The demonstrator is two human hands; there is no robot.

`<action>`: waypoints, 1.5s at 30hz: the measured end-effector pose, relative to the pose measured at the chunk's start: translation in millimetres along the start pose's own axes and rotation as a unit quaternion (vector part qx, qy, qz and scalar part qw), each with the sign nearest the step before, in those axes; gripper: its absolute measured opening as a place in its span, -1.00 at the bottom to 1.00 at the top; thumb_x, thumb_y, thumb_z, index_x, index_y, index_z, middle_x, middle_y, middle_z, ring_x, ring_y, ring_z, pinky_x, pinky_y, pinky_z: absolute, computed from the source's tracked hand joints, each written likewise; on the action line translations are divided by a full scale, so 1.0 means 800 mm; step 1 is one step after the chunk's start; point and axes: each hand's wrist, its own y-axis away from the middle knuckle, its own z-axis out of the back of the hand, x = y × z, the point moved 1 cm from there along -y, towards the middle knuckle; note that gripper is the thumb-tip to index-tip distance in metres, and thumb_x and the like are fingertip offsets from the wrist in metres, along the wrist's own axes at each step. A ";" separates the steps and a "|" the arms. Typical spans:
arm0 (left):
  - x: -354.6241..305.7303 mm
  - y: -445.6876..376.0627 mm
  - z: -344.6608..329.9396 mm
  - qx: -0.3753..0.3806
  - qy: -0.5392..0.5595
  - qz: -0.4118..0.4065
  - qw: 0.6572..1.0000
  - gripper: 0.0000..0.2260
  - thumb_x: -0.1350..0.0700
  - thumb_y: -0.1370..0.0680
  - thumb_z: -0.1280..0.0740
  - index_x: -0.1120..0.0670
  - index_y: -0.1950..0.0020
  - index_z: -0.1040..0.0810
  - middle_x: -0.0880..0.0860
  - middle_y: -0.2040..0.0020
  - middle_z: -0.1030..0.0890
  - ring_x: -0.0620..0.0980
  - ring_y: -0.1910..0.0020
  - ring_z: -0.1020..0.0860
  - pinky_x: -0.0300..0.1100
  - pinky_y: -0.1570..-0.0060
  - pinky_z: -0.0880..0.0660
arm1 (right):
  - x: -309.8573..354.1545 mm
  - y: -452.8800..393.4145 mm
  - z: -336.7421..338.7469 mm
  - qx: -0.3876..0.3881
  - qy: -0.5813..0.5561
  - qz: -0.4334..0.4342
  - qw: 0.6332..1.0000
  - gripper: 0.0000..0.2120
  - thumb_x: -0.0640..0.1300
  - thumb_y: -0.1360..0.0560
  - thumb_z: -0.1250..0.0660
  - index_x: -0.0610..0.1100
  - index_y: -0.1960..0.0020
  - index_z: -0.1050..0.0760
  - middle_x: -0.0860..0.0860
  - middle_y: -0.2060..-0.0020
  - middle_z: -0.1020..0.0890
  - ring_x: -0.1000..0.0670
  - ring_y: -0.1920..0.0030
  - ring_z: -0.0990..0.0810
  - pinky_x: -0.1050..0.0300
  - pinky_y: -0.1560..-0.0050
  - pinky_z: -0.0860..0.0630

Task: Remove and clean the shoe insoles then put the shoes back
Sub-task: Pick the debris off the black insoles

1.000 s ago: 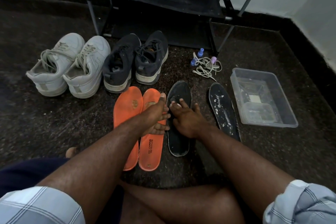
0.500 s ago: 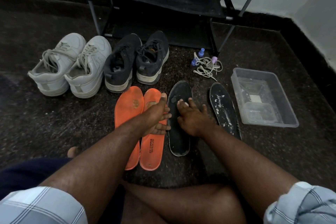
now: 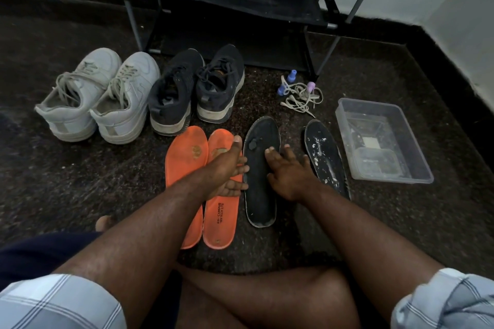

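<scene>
**Hands over the insoles on the dark floor**

The left hand (image 3: 227,168) lay across the right-hand orange insole (image 3: 222,219), fingers straight and loosely spread, thumb pointing far; whether the palm pressed the insole could not be told. Its twin, the left orange insole (image 3: 184,157), lay touching alongside. The right hand (image 3: 288,172) rested with spread fingers on the right edge of the nearer black insole (image 3: 260,195), gripping nothing. The second black insole (image 3: 324,155), flecked with white, lay just right of that hand, partly hidden by the wrist.

All sat on a dark speckled floor (image 3: 80,181) by a pale wall with a black skirting. Far left stood the white sneakers (image 3: 99,96), beside them the dark sneakers (image 3: 197,88), in front of a black shoe rack (image 3: 227,2). Loose laces (image 3: 302,97) and small bottles (image 3: 292,75) lay far right, with a clear plastic tub (image 3: 417,168) near the right.
</scene>
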 end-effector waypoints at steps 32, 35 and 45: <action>0.000 -0.002 0.003 0.018 -0.011 -0.002 1.000 -0.23 -0.46 -0.55 0.06 0.05 -0.52 -0.36 0.03 -0.45 -0.47 0.25 -0.17 -0.61 0.09 -0.21 -0.51 | 0.029 -0.021 0.002 -0.136 -0.044 0.105 0.984 -0.51 -0.28 -0.49 -0.18 -0.37 -0.40 -0.34 -0.28 -0.40 -0.39 -0.18 -0.42 -0.38 0.09 -0.45 -0.26; -0.001 0.001 0.002 0.025 -0.014 0.001 1.000 -0.22 -0.47 -0.54 0.07 0.03 -0.53 -0.34 0.03 -0.47 -0.45 0.25 -0.19 -0.60 0.08 -0.22 -0.50 | 0.037 -0.018 -0.007 -0.114 -0.024 0.162 0.980 -0.49 -0.16 -0.51 -0.16 -0.27 -0.44 -0.32 -0.21 -0.43 -0.37 -0.16 -0.43 -0.36 -0.12 -0.45 -0.26; -0.004 0.006 0.000 0.025 -0.013 0.005 1.000 -0.23 -0.45 -0.55 0.09 0.04 -0.55 -0.31 0.02 -0.49 -0.43 0.27 -0.25 -0.56 0.07 -0.20 -0.47 | 0.034 -0.021 -0.006 -0.075 0.061 0.147 0.984 -0.37 -0.03 -0.52 -0.06 -0.23 -0.54 -0.10 -0.18 -0.54 -0.18 -0.09 -0.54 -0.16 -0.15 -0.52 -0.04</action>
